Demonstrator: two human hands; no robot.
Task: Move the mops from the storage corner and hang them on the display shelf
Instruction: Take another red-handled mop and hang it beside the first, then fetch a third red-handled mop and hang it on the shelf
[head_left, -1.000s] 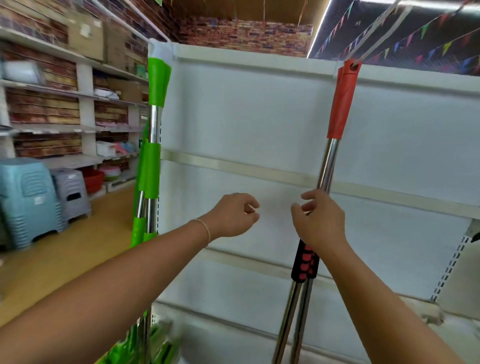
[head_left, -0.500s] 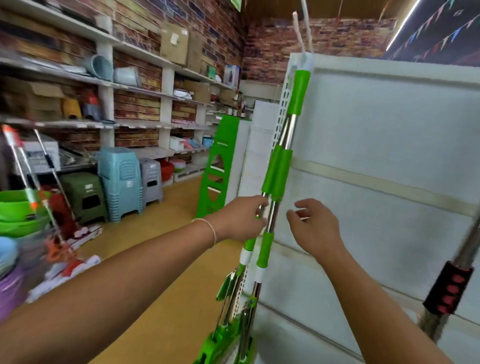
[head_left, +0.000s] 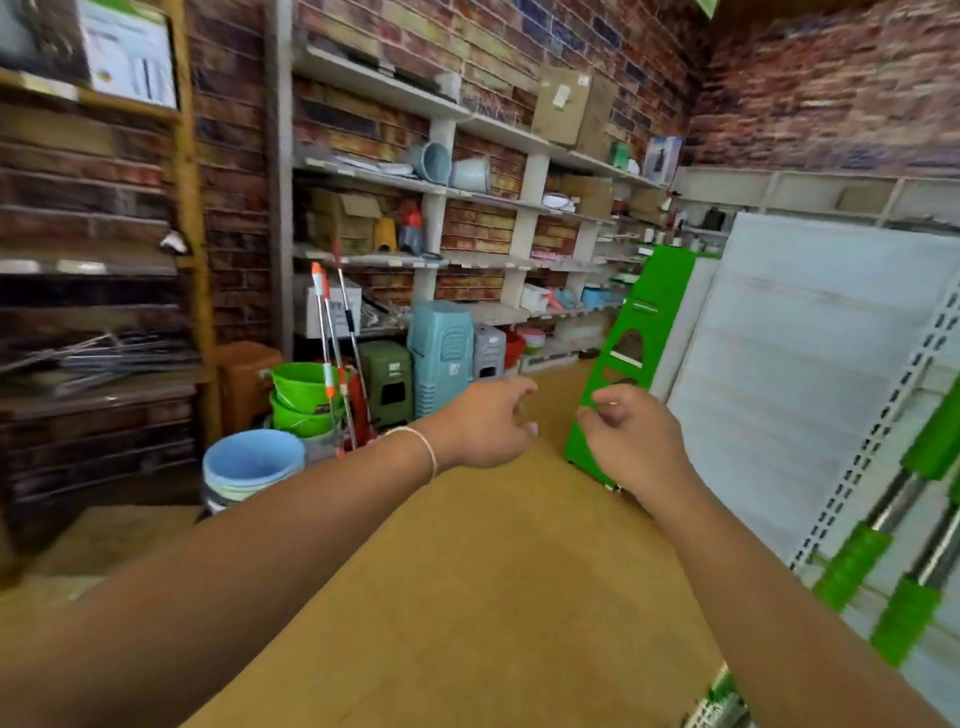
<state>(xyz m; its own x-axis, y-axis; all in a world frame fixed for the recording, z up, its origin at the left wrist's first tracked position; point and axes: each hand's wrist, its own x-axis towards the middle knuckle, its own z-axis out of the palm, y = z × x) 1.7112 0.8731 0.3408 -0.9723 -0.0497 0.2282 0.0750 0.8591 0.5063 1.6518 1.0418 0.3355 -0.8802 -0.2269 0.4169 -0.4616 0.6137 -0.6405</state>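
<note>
Head cam now faces the storage corner, where the remaining mops (head_left: 332, 353) lean at far left beside the green buckets (head_left: 300, 387). Half a second back our hands were on the green mop (head_left: 919, 525); it's hanging on the display shelf (head_left: 810, 374) at right now. Left hand (head_left: 480, 428) and right hand (head_left: 631, 441) both loose, holding nothing. Next fetch, we reckon.

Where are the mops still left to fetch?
In the head view, the orange-tipped mops stand at left of centre against the brick-wall shelving, just behind the green buckets.
</note>
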